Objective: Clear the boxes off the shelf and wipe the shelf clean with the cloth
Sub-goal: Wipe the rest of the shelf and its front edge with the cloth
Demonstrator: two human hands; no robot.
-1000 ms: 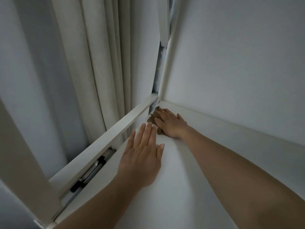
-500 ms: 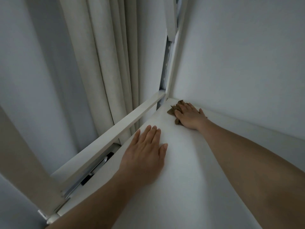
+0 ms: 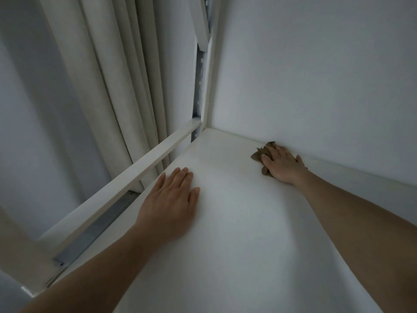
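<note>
The white shelf point(image 3: 237, 222) fills the lower middle of the head view, with no boxes in sight on it. My right hand point(image 3: 283, 166) lies palm down on a crumpled brown cloth point(image 3: 259, 153) at the back edge of the shelf, against the rear wall. Most of the cloth is hidden under the hand; only its left part shows. My left hand point(image 3: 171, 204) rests flat on the shelf near its left edge, fingers together and stretched out, holding nothing.
A white side rail point(image 3: 140, 170) runs along the shelf's left edge, with a slotted metal upright point(image 3: 198, 86) at the back corner. Cream curtains point(image 3: 117, 75) hang left of the shelf. White walls close the back and right.
My right hand has slid the cloth rightward along the back edge, away from the left rear corner. The view has shifted right. My left hand stays flat on the shelf.
</note>
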